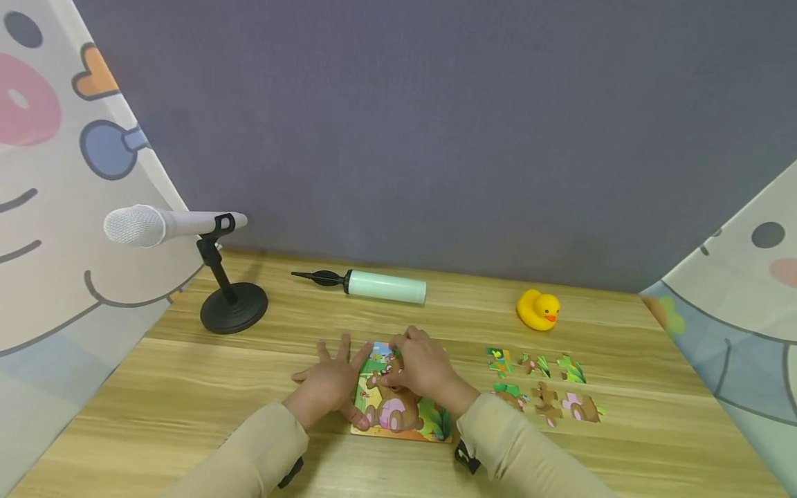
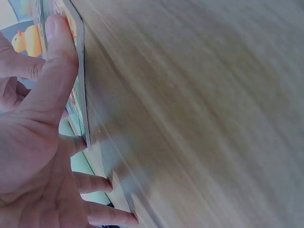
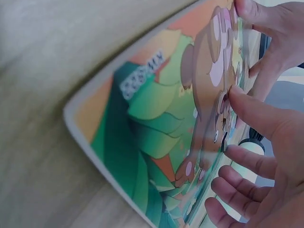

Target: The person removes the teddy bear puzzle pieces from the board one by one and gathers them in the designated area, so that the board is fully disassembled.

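Board [image 1: 434, 427] under both hands. Left hand [image 1: 326, 387] at board's left edge, fingers spread. Right hand [image 1: 426, 370] over board's far half, thumb and index apart; pinching, cannot tell. Loose pieces [image 1: 582, 407] right of board. Likely fitting step; next calls for pressing flush.

Nothing legible, only one blurred line of print

You have a single line of print in the right-wrist view, and you cannot read it. Small pale marks [image 3: 142, 75], letter-like or number-like in shape, stand in a slanting row on the puzzle board [image 3: 164, 126]. You find them near the board's rounded corner, over the painted green leaves [image 3: 154, 111]. The marks at one end look rounder and more closely packed, those at the other end more angular; blur hides whether they are letters, digits or another script. In your head view, the board's printing is too small to make out as text.
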Demonstrator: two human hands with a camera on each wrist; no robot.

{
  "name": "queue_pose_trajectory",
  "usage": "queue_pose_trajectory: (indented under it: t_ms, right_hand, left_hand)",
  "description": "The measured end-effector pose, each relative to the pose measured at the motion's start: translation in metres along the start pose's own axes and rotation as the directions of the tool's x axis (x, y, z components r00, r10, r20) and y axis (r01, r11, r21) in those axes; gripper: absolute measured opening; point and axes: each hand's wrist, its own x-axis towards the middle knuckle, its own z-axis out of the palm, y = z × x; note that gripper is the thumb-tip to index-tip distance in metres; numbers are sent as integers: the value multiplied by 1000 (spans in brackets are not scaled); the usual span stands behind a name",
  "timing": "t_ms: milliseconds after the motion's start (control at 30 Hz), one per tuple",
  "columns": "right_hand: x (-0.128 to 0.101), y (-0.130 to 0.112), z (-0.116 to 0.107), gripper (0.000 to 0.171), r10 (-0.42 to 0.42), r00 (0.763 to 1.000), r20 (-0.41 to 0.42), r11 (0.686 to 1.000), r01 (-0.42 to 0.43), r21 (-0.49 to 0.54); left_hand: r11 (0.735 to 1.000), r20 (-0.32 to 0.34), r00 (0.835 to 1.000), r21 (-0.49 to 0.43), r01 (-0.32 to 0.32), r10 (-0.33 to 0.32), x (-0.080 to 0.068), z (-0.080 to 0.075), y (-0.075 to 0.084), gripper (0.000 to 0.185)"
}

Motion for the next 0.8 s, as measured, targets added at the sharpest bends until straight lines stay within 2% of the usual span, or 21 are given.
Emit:
queue_pose_trajectory:
  t_ms: [233,800]
  right_hand:
    - [3,1,0,55,32,999,11,999,-33,31]
    - [2,8,0,42,23,1000,-20,999,-22,47]
  left_hand:
    - [1000,6,1000,12,-3,3,0,0,1,134]
    - [1000,8,1000,16,5,-6,0,0,1,134]
